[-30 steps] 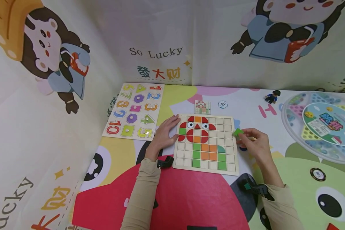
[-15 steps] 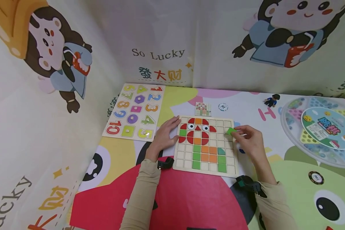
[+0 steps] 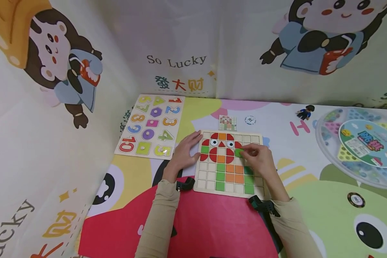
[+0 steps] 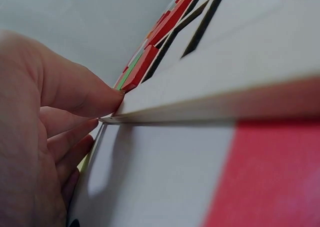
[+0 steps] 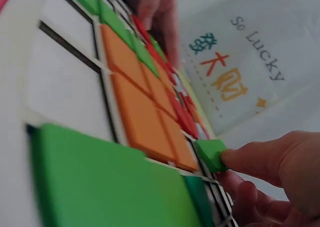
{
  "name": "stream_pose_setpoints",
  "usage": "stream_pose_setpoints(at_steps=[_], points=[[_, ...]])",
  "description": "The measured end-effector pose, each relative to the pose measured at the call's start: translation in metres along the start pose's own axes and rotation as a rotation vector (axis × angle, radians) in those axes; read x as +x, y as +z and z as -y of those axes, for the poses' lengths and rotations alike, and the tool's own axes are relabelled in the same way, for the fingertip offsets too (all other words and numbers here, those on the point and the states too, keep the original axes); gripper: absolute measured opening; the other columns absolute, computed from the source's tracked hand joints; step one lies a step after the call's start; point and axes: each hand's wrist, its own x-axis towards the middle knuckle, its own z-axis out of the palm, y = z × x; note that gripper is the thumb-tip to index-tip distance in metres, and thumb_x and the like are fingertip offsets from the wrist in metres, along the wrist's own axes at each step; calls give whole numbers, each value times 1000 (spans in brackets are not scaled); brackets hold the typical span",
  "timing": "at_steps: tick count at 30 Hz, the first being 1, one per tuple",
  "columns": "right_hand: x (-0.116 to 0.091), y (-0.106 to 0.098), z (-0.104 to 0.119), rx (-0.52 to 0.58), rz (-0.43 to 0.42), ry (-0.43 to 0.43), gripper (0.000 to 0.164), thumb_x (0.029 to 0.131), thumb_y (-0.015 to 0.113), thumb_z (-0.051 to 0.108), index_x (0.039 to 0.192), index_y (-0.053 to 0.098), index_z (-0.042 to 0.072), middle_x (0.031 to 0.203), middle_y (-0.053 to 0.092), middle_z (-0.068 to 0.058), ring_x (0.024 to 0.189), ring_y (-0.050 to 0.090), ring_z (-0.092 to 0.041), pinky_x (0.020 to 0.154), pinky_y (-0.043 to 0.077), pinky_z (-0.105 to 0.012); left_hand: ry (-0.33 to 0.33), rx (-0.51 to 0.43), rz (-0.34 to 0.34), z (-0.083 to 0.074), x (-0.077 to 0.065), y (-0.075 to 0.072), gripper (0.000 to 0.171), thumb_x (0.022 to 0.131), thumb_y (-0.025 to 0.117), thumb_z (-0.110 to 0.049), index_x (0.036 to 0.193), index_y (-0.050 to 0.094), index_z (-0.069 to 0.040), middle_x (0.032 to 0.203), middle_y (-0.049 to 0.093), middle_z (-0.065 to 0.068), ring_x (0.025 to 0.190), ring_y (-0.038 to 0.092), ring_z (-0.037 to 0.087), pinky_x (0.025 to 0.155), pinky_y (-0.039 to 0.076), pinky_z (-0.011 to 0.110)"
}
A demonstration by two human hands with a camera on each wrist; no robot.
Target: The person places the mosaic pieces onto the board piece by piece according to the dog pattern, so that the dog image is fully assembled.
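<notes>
A wooden grid board (image 3: pixel 210 185) lies in the middle of the table, with red, orange, green and white-eyed tiles set in part of its cells. My right hand (image 3: pixel 259 159) pinches a green square tile (image 3: pixel 238 153) between thumb and fingers over the board's upper right part, just below a red tile. In the right wrist view, that green tile (image 5: pixel 210 154) sits low at the grid, tilted; whether it touches the cell bottom I cannot tell. Along the board's left edge rests my left hand (image 3: pixel 184 152), fingers extended, its thumb (image 4: pixel 95 94) touching the rim.
Behind the board lie a small pattern card (image 3: pixel 227 123) and a round chip (image 3: pixel 250 120). A number puzzle board (image 3: pixel 150 125) is at the left. At the right are a toy figure (image 3: pixel 305 113), a large round clear box (image 3: pixel 361 143) and a dark chip (image 3: pixel 356 200).
My right hand has carried the green tile leftward from beside the board's right edge to a cell near the red tiles. My left hand has stayed at the left edge.
</notes>
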Motion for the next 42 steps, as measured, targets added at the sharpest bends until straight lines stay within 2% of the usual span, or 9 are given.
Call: stream_pose_setpoints(at_steps=[7, 10, 16, 21, 27, 30, 35, 38, 42], points=[[24, 26, 24, -61, 25, -70, 22, 89, 69, 13, 107, 75, 2, 86, 69, -10, 77, 62, -24, 62, 46, -30, -30, -26, -118, 17, -17, -23, 68, 81, 61, -17, 146, 46, -2, 156, 37, 10, 145, 29, 29, 119, 23, 48], [31, 35, 33, -65, 44, -85, 22, 89, 70, 13, 107, 75, 2, 86, 68, -10, 76, 61, -23, 61, 45, -30, -51, -22, -144, 24, -25, -31, 69, 81, 61, -17, 146, 46, -2, 156, 37, 10, 145, 29, 29, 118, 24, 49], [37, 43, 38, -67, 57, -90, 20, 87, 72, 11, 105, 74, 2, 82, 66, -7, 74, 60, -22, 61, 44, -30, -63, -28, -163, 30, -30, -34, 68, 81, 61, -17, 146, 47, -2, 156, 37, 10, 145, 29, 29, 118, 24, 48], [36, 39, 34, -28, 55, -104, 19, 89, 71, 13, 105, 74, 2, 85, 67, -8, 76, 62, -23, 65, 47, -32, -69, -48, -162, 30, -28, -29, 69, 80, 62, -16, 146, 47, -2, 156, 37, 10, 146, 28, 29, 118, 24, 49], [27, 14, 24, 71, 34, -88, 24, 93, 68, 14, 109, 72, -3, 101, 70, -18, 89, 67, -33, 77, 56, -38, -58, -33, -114, 25, -18, -23, 69, 82, 62, -18, 147, 45, -3, 157, 36, 9, 146, 28, 28, 119, 23, 47], [18, -5, 15, 90, 37, -60, 29, 95, 66, 18, 115, 70, -3, 109, 68, -19, 94, 64, -31, 77, 54, -27, -47, -24, -100, 21, -14, -18, 68, 82, 62, -18, 147, 46, -4, 157, 36, 9, 146, 29, 28, 119, 24, 48], [-10, -45, -4, 76, -8, -29, 33, 96, 65, 23, 117, 69, -2, 110, 69, -16, 91, 63, -10, 71, 51, -11, -37, -14, -54, 16, -10, -8, 68, 83, 62, -18, 148, 44, -4, 158, 35, 8, 146, 28, 28, 119, 23, 48], [-31, -70, -17, 72, -53, 18, 35, 96, 65, 25, 116, 69, -2, 103, 72, -3, 85, 63, 2, 68, 50, -10, -36, -11, -25, 14, -10, -2, 68, 84, 62, -19, 149, 44, -5, 158, 34, 7, 146, 27, 27, 119, 23, 48], [-55, -103, -37, 124, -85, 75, 29, 95, 67, 21, 116, 70, 1, 94, 70, 20, 83, 63, 5, 68, 49, -8, -29, -22, -28, 12, -9, 2, 68, 84, 62, -18, 148, 45, -5, 158, 35, 7, 146, 28, 28, 118, 25, 49]])
